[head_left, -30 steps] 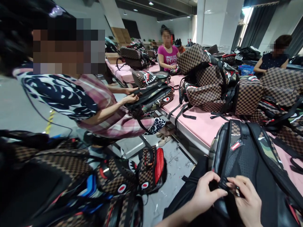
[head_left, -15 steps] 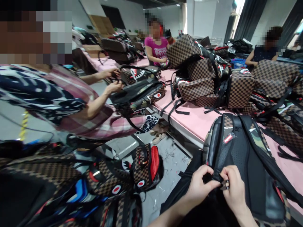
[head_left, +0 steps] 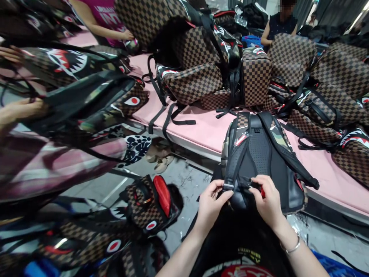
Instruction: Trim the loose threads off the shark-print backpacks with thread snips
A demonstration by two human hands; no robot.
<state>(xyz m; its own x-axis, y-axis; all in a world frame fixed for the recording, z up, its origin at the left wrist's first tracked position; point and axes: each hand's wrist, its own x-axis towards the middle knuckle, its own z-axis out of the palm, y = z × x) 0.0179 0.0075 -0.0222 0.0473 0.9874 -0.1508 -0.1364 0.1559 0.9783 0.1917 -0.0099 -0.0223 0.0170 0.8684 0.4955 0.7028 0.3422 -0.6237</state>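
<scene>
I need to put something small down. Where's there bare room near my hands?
The pink tabletop is bare between the loose straps and the near backpack, and again right of it, before the checkered bag. Bare floor shows between the red-lined bag and your left hand. The table's far side is crowded with bags.

The near backpack (head_left: 261, 161) lies partly over the near edge of the counter (head_left: 206, 134). Behind it, a heap of bags (head_left: 196, 82) sits on the counter. On the left, a person (head_left: 72, 165) has another bag (head_left: 98, 98) over the lap. Low bags (head_left: 144, 206) lie near left.
</scene>
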